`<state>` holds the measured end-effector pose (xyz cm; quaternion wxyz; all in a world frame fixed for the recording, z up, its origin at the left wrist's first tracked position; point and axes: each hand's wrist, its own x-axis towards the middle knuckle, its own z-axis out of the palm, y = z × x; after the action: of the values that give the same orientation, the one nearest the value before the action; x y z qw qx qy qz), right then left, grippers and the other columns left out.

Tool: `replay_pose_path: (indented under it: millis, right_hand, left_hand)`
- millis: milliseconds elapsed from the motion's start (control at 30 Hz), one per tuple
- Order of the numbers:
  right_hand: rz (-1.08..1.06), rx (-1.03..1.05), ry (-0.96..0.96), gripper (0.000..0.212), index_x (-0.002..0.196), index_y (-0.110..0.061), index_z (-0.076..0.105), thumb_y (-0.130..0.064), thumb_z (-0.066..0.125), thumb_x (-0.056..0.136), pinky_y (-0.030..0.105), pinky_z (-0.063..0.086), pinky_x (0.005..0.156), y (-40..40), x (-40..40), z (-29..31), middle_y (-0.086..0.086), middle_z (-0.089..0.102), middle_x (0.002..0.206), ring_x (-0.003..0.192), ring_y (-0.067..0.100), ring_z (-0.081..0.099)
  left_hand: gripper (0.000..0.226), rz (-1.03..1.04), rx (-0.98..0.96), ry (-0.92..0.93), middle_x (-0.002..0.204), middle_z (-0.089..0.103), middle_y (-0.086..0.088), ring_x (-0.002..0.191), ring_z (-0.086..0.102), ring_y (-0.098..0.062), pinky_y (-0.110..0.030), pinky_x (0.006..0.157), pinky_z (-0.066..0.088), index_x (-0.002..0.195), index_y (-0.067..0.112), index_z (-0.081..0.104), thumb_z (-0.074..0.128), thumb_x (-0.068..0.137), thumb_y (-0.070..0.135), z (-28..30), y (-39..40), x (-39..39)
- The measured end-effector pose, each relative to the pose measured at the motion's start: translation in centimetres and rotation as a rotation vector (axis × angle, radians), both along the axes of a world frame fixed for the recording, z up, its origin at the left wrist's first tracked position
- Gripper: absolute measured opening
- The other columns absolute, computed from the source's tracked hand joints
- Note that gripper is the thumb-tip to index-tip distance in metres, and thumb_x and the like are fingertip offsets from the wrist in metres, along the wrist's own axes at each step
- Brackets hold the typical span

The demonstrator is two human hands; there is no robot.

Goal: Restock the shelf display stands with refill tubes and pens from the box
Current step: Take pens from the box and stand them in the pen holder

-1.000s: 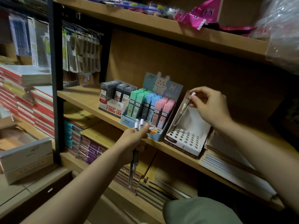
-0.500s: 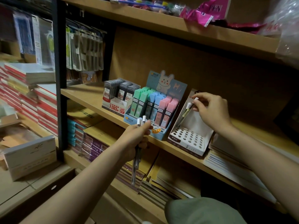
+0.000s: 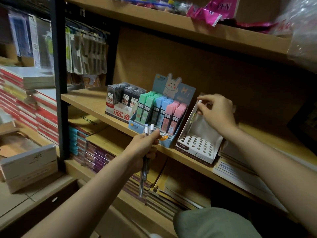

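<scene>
Up on the wooden shelf (image 3: 89,102), the right hand (image 3: 217,112) pinches one pen (image 3: 197,110) over a white stand (image 3: 197,145) of empty holes. Beside it, a blue stand (image 3: 154,136) holds pastel refill tubes (image 3: 159,109). The left hand (image 3: 145,148) grips two pens (image 3: 145,170) below the shelf edge.

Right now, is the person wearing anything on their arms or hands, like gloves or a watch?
No. Both forearms are bare from the bottom of the picture to the fingers: no sleeves, gloves or watch on the left hand or the right hand, and no rings show. The fingernails look short and unpainted.
</scene>
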<state>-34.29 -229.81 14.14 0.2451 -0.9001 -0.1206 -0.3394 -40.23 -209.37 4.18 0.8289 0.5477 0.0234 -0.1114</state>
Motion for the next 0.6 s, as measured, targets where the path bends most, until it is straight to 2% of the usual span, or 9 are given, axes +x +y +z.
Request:
replay_pose_path:
  millis: [67,100,200,267,400,467,500,533,600]
  right_hand:
    - [-0.012,-0.046,0.014,0.024,0.114,-0.016,0.068,-0.016,0.067,0.09,0.003,0.041,0.066,0.6,0.1,-0.4,0.0,0.064,0.107,0.092,0.01,0.06]
    - [-0.003,-0.045,0.019,0.02,0.111,-0.016,0.068,-0.015,0.067,0.09,0.005,0.043,0.066,0.8,0.1,-0.8,0.0,0.065,0.104,0.09,0.011,0.061]
    - [-0.003,-0.037,-0.002,0.007,0.098,-0.014,0.066,-0.015,0.066,0.091,0.027,0.054,0.075,0.6,-0.1,-1.5,0.002,0.064,0.098,0.09,0.017,0.063]
    - [-0.015,-0.024,0.013,0.005,0.096,-0.016,0.065,-0.016,0.065,0.091,0.031,0.055,0.078,0.2,-0.1,-1.7,0.002,0.064,0.098,0.091,0.018,0.063]
    - [-0.023,-0.024,0.075,0.014,0.085,-0.027,0.058,-0.016,0.065,0.091,0.014,0.042,0.065,0.3,-0.2,-2.1,-0.009,0.057,0.089,0.087,0.012,0.059]
    - [-0.028,0.014,0.111,0.009,0.091,-0.026,0.062,-0.017,0.065,0.091,0.012,0.041,0.066,0.7,-0.4,-2.2,-0.008,0.058,0.093,0.085,0.008,0.059]
    - [-0.043,0.012,0.101,0.01,0.1,-0.024,0.065,-0.018,0.064,0.092,0.009,0.039,0.066,0.9,-0.8,-2.1,-0.005,0.059,0.1,0.083,0.003,0.057]
    - [-0.057,0.008,0.071,0.019,0.111,-0.023,0.065,-0.02,0.064,0.092,0.007,0.038,0.064,1.2,-1.4,-2.0,-0.004,0.057,0.106,0.08,-0.002,0.053]
    - [0.012,0.081,0.019,0.028,0.121,-0.023,0.061,-0.02,0.062,0.094,0.007,0.044,0.063,2.0,-3.3,-2.1,-0.005,0.056,0.108,0.078,0.001,0.056]
  left_hand:
    - [0.035,0.007,0.018,-0.002,0.078,0.047,-0.001,0.05,0.033,-0.006,-0.014,0.039,0.028,0.111,-0.001,0.061,0.055,0.097,0.031,0.0,0.0,-0.1]
    - [0.036,0.009,0.021,-0.005,0.078,0.047,-0.001,0.05,0.033,-0.006,-0.015,0.039,0.029,0.112,-0.001,0.06,0.055,0.097,0.031,0.0,0.0,-0.2]
    - [0.036,0.019,0.006,-0.028,0.076,0.047,0.0,0.048,0.033,-0.005,-0.014,0.038,0.028,0.113,-0.001,0.059,0.055,0.097,0.031,0.2,0.3,0.0]
    - [0.033,0.032,-0.008,-0.04,0.075,0.046,0.0,0.047,0.032,-0.005,-0.015,0.039,0.026,0.11,0.001,0.058,0.054,0.098,0.031,0.5,0.6,0.2]
    - [0.03,0.043,-0.032,-0.054,0.075,0.045,0.001,0.046,0.031,-0.005,-0.016,0.039,0.026,0.107,0.004,0.058,0.055,0.097,0.033,0.6,0.8,0.5]
    - [0.03,0.052,-0.041,-0.057,0.075,0.045,0.0,0.046,0.031,-0.005,-0.016,0.039,0.027,0.105,0.005,0.059,0.056,0.097,0.033,0.6,0.7,0.5]
    - [0.029,0.057,-0.045,-0.06,0.075,0.045,0.001,0.046,0.031,-0.005,-0.016,0.039,0.027,0.103,0.005,0.059,0.056,0.096,0.033,0.6,0.7,0.4]
    - [0.028,0.062,-0.057,-0.067,0.073,0.045,0.001,0.045,0.032,-0.004,-0.016,0.039,0.027,0.101,0.006,0.059,0.056,0.096,0.034,0.7,0.7,0.4]
    - [0.024,0.069,-0.122,-0.088,0.067,0.044,0.004,0.045,0.032,-0.004,-0.015,0.038,0.027,0.094,0.009,0.058,0.055,0.097,0.033,0.9,0.8,0.4]
